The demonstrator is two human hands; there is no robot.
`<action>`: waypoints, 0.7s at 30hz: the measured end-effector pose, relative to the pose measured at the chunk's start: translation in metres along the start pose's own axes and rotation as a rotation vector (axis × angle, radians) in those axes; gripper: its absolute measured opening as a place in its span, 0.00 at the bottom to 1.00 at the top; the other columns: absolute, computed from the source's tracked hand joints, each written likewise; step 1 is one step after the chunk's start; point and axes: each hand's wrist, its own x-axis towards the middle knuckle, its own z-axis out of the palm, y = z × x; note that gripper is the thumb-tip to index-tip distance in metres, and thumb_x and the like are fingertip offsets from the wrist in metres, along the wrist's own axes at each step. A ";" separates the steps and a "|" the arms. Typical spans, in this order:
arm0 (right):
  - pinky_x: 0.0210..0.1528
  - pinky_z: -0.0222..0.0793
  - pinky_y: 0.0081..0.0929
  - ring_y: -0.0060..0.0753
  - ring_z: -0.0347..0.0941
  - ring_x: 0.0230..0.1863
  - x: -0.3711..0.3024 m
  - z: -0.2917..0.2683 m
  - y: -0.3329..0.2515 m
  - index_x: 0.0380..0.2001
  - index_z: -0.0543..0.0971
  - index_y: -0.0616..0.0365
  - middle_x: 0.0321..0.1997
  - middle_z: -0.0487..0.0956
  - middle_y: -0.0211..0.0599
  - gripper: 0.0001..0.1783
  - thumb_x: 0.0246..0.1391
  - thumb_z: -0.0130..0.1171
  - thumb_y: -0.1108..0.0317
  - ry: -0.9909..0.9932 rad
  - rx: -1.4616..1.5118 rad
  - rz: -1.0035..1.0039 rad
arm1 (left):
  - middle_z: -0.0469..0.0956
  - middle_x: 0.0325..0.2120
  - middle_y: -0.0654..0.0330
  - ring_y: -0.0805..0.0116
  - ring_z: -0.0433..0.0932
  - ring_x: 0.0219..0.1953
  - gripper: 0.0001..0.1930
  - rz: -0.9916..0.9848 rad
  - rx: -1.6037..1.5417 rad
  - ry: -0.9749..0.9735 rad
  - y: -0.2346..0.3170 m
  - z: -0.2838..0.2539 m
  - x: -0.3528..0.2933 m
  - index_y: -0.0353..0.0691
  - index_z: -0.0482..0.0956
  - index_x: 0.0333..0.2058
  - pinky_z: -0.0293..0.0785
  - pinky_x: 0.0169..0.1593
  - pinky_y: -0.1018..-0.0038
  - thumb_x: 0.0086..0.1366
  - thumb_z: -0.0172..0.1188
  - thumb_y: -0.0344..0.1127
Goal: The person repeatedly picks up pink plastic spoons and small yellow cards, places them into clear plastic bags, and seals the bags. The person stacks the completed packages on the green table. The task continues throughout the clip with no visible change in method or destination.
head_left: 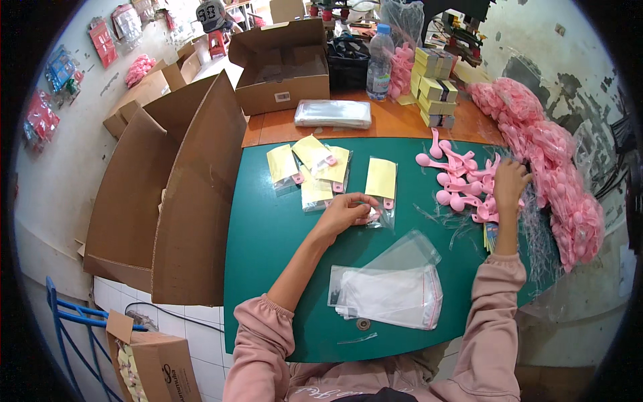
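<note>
My left hand (351,211) is closed in a pinch at the lower end of a clear plastic packet (380,184), which lies on the green table. In this packet are a yellow card and a small pink spoon, the spoon partly hidden by my fingers. Over the right edge of a heap of pink measuring spoons (455,181) is my right hand (512,177), fingers bent and slightly apart, with nothing visible in them. Thin clear plastic strips (536,228) lie beside it. Left of my left hand, several similar packets (318,164) overlap each other.
Flat clear bags (392,295) are fanned out near the front. Bagged pink spoons (542,147) run along the right side. At the back stand a water bottle (380,63), yellow card stacks (435,87), a bag bundle (333,114) and a carton (281,74). A large carton (194,187) borders the left.
</note>
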 end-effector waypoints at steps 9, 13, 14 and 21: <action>0.41 0.66 0.28 0.36 0.68 0.37 -0.038 0.148 -0.059 0.36 0.70 0.61 0.36 0.67 0.38 0.16 0.40 0.58 0.77 -0.017 -0.111 -0.258 | 0.75 0.34 0.62 0.77 0.75 0.38 0.10 -0.040 -0.166 -0.085 0.007 -0.008 -0.008 0.33 0.72 0.40 0.72 0.40 0.84 0.62 0.50 0.32; 0.37 0.68 0.24 0.31 0.69 0.35 -0.038 0.143 -0.048 0.29 0.72 0.61 0.36 0.67 0.37 0.07 0.43 0.57 0.76 0.081 0.187 -0.177 | 0.75 0.35 0.63 0.77 0.74 0.38 0.09 -0.032 -0.021 -0.148 0.016 -0.012 -0.011 0.39 0.71 0.41 0.72 0.40 0.82 0.62 0.50 0.31; 0.35 0.69 0.20 0.27 0.69 0.36 -0.039 0.147 -0.038 0.31 0.72 0.62 0.35 0.67 0.35 0.08 0.45 0.57 0.76 0.084 0.291 -0.148 | 0.75 0.34 0.62 0.77 0.74 0.37 0.09 0.071 0.178 -0.145 0.016 -0.010 -0.010 0.39 0.71 0.41 0.72 0.40 0.82 0.61 0.51 0.30; 0.36 0.69 0.16 0.21 0.71 0.34 -0.036 0.144 -0.022 0.31 0.71 0.64 0.32 0.72 0.32 0.05 0.50 0.54 0.74 -0.132 0.727 0.061 | 0.73 0.30 0.64 0.76 0.73 0.32 0.06 0.179 0.601 0.112 0.008 0.005 -0.004 0.36 0.72 0.33 0.73 0.33 0.81 0.57 0.55 0.30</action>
